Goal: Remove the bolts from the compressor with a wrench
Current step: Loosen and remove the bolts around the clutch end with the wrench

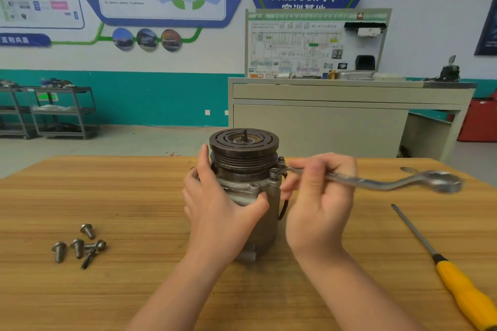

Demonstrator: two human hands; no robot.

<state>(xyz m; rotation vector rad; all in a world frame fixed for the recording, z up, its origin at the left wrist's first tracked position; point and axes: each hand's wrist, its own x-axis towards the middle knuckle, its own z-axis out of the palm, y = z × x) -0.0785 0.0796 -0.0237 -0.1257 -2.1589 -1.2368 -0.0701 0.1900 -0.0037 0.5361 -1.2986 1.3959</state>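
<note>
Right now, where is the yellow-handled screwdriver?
The screwdriver lies on the wooden table at the person's right, below the wrench, untouched.

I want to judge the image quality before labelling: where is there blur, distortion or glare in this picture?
Head view: the wrench and the right hand are smeared by motion; the compressor, left hand and loose bolts look sharper; the wide lens bends the table edge and the wall posters; light is even, without strong glare.
</note>
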